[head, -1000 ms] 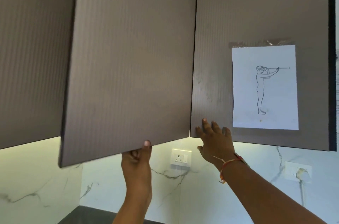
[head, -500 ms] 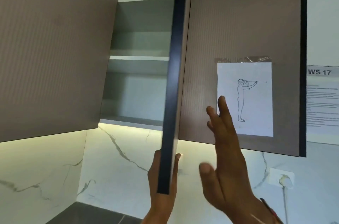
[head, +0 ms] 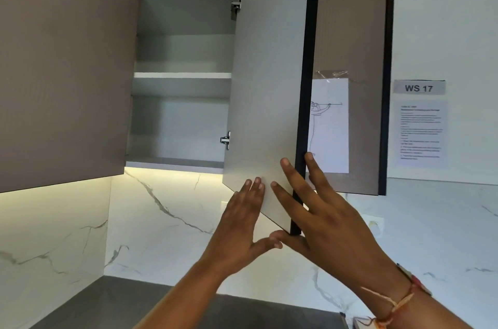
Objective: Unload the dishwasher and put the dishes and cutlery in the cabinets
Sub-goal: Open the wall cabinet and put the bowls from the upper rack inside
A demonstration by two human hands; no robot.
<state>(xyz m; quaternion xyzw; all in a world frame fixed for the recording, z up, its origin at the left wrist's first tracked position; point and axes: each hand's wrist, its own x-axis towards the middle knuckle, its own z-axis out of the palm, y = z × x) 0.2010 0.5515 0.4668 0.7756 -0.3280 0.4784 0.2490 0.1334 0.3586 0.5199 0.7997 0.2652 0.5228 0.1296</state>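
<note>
The upper cabinet's door (head: 266, 86) stands swung out towards me, its pale grey inner face showing and its dark edge (head: 307, 86) facing me. My left hand (head: 239, 229) lies flat with straight fingers on the inner face near the bottom corner. My right hand (head: 326, 218) is spread across the door's edge, with fingers on both sides and the thumb under the corner. Inside the cabinet I see a middle shelf (head: 183, 75) and a bottom shelf (head: 175, 163). No dishes or cutlery are in view.
A closed brown door (head: 67, 72) hangs at the left. Another door (head: 361, 32) at the right carries a taped drawing (head: 331, 126). A "WS 17" sign (head: 419, 88) is on the wall. Below are a marble backsplash (head: 161, 221), a wall socket (head: 373, 223) and a dark counter (head: 107, 307).
The door has swung from nearly closed to wide open. My left hand moved from gripping its bottom edge to lying flat on the inner face; my right hand moved from the neighbouring door to this door's edge.
</note>
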